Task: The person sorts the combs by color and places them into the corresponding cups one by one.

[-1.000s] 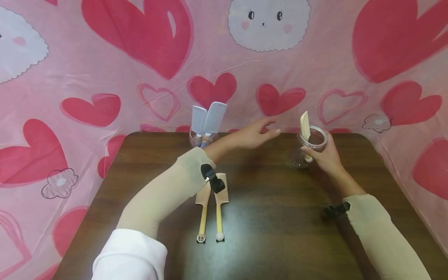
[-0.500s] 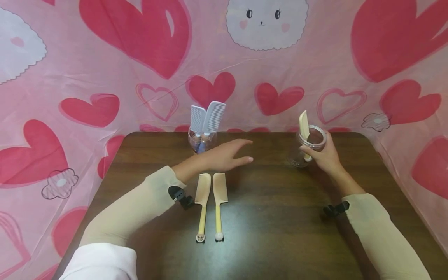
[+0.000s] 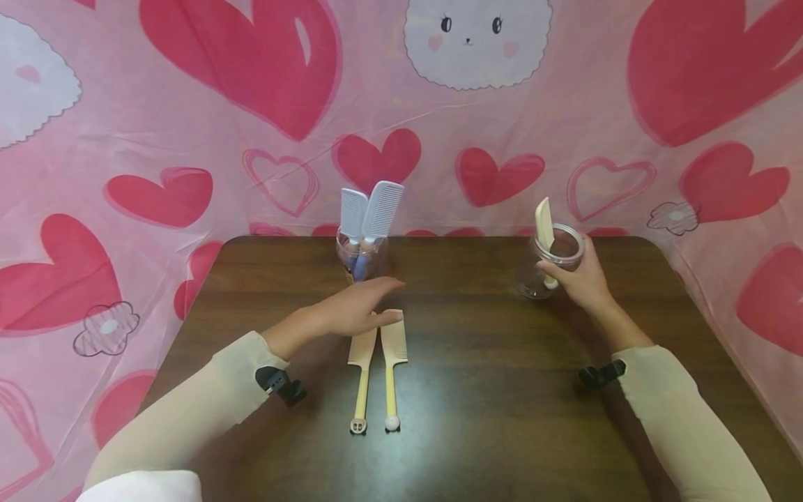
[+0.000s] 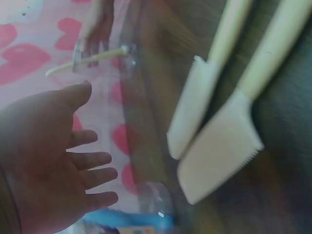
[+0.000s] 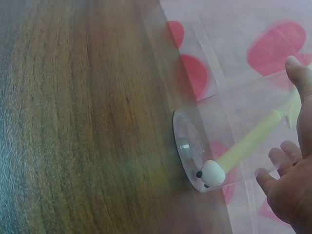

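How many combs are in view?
5. Two pale blue combs stand in the left jar; two yellow-handled combs lie side by side on the table; one cream comb leans in the right jar, which the right hand grips.

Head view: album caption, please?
Right hand holds a clear jar with one cream comb; left hand hovers near two yellow-handled combs.

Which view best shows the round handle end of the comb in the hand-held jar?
Right wrist: the round handle end shows large and distinct through the clear jar. Head shows it small, close to the right hand; left wrist, small and blurred.
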### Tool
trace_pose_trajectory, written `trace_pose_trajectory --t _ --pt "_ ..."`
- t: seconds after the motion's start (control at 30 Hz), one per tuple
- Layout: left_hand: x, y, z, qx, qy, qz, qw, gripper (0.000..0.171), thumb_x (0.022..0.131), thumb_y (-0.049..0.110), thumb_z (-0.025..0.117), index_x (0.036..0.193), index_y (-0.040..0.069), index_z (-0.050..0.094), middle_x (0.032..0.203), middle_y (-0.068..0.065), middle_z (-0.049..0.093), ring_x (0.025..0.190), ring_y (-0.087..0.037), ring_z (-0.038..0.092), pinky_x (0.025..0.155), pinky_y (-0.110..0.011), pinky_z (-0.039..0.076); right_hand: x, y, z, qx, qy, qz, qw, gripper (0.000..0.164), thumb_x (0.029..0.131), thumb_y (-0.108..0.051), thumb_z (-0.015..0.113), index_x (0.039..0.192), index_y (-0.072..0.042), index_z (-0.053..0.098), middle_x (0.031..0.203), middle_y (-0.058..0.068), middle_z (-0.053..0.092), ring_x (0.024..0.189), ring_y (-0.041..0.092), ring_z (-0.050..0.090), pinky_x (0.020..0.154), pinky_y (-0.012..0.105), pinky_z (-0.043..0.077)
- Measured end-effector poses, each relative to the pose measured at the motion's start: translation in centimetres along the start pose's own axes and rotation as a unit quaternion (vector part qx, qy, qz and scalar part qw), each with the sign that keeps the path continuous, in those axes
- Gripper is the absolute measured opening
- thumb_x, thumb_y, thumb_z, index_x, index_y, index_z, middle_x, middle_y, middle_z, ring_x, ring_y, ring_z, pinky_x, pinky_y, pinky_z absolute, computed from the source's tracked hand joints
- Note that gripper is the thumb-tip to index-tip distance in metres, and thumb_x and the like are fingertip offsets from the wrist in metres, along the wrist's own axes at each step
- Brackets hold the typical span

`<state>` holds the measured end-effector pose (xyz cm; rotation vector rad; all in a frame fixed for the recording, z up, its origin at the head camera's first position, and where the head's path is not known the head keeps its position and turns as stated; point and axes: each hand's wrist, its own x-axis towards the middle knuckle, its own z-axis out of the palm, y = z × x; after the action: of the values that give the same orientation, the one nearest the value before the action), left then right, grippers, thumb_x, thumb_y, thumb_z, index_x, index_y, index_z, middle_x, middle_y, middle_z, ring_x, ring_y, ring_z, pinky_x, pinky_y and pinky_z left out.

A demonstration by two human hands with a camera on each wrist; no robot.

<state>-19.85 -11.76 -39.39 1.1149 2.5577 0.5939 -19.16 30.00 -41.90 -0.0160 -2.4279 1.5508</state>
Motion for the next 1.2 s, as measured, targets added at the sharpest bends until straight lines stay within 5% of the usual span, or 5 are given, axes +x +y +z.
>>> trace_pose_trajectory --t 0.23,0.47,0.77,1.03,1.2 --pt "-2.5 -1.9 2.0 0.072 0.025 -0.046 0.9961 0.067 0.098 0.039 0.067 0.148 0.0 0.046 0.15 -0.021 0.05 0.142 -0.037 0.043 0.115 -0.058 0.033 -0.3 -0.6 -0.1 -0.005 -0.002 -0.003 1.0 0.08 0.089 -0.008 0.079 0.149 0.008 0.029 0.144 0.028 0.045 0.126 0.035 0.047 0.093 0.009 0.037" --pt "-3.5 -3.1 4.1 0.097 0.046 -0.11 0.9881 0.064 0.097 0.04 0.068 0.144 -0.001 0.051 0.145 -0.022 0.054 0.133 -0.039 0.053 0.107 -0.058 0.043 0.8 2.2 -0.2 -0.014 0.005 0.0 1.0 0.082 0.088 -0.009 0.08 0.151 0.005 0.028 0.146 0.026 0.045 0.127 0.033 0.047 0.095 0.008 0.036" --pt "-3.4 -2.5 5.5 0.09 0.076 -0.209 0.9707 0.068 0.094 0.044 0.071 0.14 -0.002 0.054 0.14 -0.024 0.056 0.129 -0.041 0.053 0.101 -0.06 0.047 1.1 3.1 -0.2 -0.019 0.008 0.001 1.0 0.085 0.087 -0.016 0.082 0.153 -0.003 0.03 0.146 0.02 0.047 0.128 0.025 0.048 0.1 0.014 0.036" --pt "-2.8 -2.2 6.2 0.108 0.081 -0.237 0.962 0.068 0.089 0.05 0.074 0.131 0.0 0.059 0.131 -0.023 0.057 0.119 -0.04 0.055 0.093 -0.059 0.05 0.9 2.7 -0.2 -0.031 0.005 0.007 0.999 0.085 0.088 -0.02 0.082 0.153 -0.001 0.028 0.146 0.023 0.046 0.129 0.029 0.046 0.101 0.017 0.035" --pt "-2.6 -1.9 6.1 0.087 0.096 -0.242 0.9616 0.066 0.085 0.046 0.08 0.123 -0.003 0.06 0.112 -0.021 0.058 0.105 -0.037 0.054 0.083 -0.05 0.053 1.0 2.7 -0.2 -0.035 0.004 0.006 0.999 0.085 0.089 -0.019 0.081 0.153 -0.001 0.029 0.147 0.023 0.045 0.129 0.029 0.046 0.102 0.017 0.035"
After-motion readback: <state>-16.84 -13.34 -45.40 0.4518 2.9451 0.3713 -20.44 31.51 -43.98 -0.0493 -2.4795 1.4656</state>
